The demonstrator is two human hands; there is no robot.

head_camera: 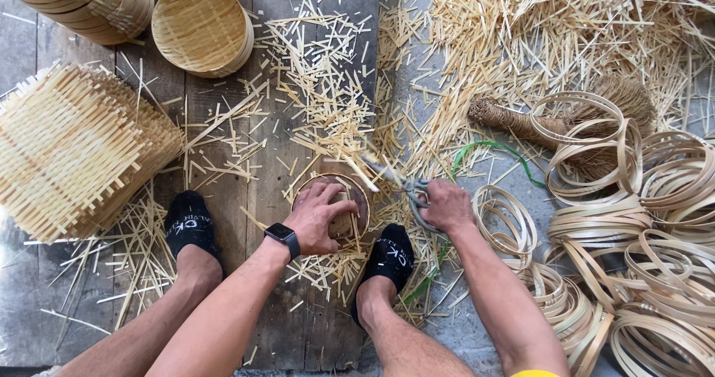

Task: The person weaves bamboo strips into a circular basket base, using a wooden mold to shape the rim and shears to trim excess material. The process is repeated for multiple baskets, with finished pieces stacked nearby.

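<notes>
Underneath everything, a plank floor (223, 146) is seen strewn with cut bamboo slivers (328, 71), with a stack of woven squares (74, 150) to the left and coiled bamboo hoops (640, 220) to the right. Between the socked feet a small round woven basket (334, 202) is pressed flat under the left hand (316, 217), whose fingers are spread wide over its rim. Scissors (402, 183) are gripped by the right hand (445, 206), fingers closed through the loops. Their long axis runs from lower right to upper left, tips pointing at the basket's upper right edge. A left fingertip could be nicked, it is judged, being close to the blades; the rim weave could also be cut too deep.
</notes>
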